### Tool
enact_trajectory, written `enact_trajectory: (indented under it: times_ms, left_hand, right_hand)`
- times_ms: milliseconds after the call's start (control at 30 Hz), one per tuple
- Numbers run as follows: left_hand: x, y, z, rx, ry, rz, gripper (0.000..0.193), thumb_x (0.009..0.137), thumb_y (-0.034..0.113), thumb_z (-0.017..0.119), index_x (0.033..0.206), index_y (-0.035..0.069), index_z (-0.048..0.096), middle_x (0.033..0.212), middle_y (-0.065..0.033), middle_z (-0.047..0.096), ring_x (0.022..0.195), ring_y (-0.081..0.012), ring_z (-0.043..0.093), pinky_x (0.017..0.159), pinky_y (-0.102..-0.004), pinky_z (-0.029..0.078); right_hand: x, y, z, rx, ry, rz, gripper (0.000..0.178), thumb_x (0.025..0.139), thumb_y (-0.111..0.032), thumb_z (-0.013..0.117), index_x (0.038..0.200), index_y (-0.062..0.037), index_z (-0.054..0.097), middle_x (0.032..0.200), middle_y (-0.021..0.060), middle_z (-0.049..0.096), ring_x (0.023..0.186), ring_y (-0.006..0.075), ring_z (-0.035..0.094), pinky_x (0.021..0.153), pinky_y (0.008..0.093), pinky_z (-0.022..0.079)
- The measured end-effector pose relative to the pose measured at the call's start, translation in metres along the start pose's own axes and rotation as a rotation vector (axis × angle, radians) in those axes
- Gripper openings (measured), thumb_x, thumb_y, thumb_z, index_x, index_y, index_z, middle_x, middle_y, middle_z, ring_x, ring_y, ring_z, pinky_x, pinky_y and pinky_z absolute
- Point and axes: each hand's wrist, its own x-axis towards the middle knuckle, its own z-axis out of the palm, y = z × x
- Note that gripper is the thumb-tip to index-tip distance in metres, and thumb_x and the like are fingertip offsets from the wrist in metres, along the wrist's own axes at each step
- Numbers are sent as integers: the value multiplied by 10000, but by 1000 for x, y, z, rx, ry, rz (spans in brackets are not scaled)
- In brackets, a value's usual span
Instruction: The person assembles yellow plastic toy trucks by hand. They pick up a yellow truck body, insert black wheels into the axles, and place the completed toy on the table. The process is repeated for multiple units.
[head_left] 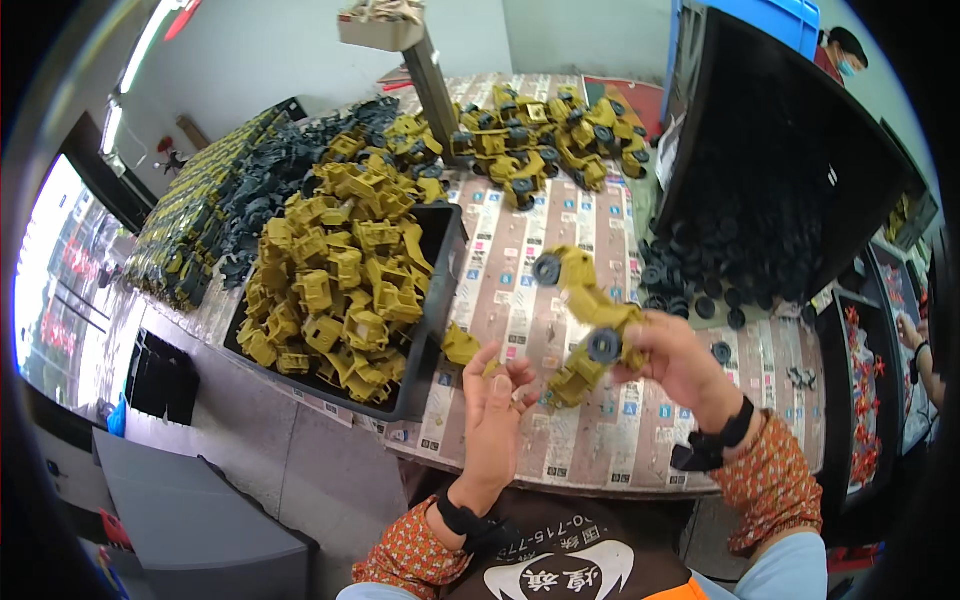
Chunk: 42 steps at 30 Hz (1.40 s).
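Note:
My right hand [682, 366] is closed on a mustard-yellow toy truck [590, 300] with dark grey wheels, held tilted above the table. One wheel [604, 345] sits close to my fingertips, and another [547, 269] is at the far end. Left of the truck, my left hand [493, 420] is raised with its fingers loosely curled and apart; I see nothing clearly held in it. A loose yellow plastic part [460, 345] lies on the table just behind its fingers, beside the black bin [425, 345] heaped with yellow toy bodies [340, 270].
Yellow trucks with wheels [540, 135] lie piled at the back of the table [500, 250]. Dark wheels [700, 270] spill from a tipped black crate [760, 120] at right. Dark parts [270, 170] are heaped at far left. A post [430, 90] rises behind; another person [845, 55] is at far right.

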Motion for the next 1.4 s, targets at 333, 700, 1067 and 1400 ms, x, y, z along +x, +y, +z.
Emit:
enact_trajectory:
  times_ms: [333,700,1067,1400]
  left_hand:
    - [-16,12,-25,97,-64,-7,330,1067,233,559,1365,106,495,1194,-41,590,1110,-163,581,974,-365,474]
    - [-7,10,-31,161,-93,9,298,1057,161,547,1343,93,499,1206,-48,590,1093,-147,595,907,-324,545]
    - [14,10,45,938,-413,145,845,892,53,695,1593,146,234,1325,-127,603,1258,-278,589,1052,-445,468]
    - [9,2,19,1,-329,-347,623,1001,253,645,1528,76,366,1295,-113,586,1173,-244,633,995,-519,577]
  right_hand:
    - [249,-146,6,-90,94,-558,468,975,-166,694,1353,70,551,1313,134,602,1200,212,599,945,412,585]
    - [100,-47,-10,-1760,-519,-246,749,748,-232,787,1440,-63,557,1420,233,573,1357,410,494,1143,482,396]
    - [-15,-22,22,-1680,-314,-905,490,803,10,687,1285,-44,615,1263,130,630,1246,335,557,1021,442,458]
    - [-28,19,-87,-1474,328,-345,297,863,-103,745,1141,-22,674,1067,165,663,967,324,667,814,407,526]
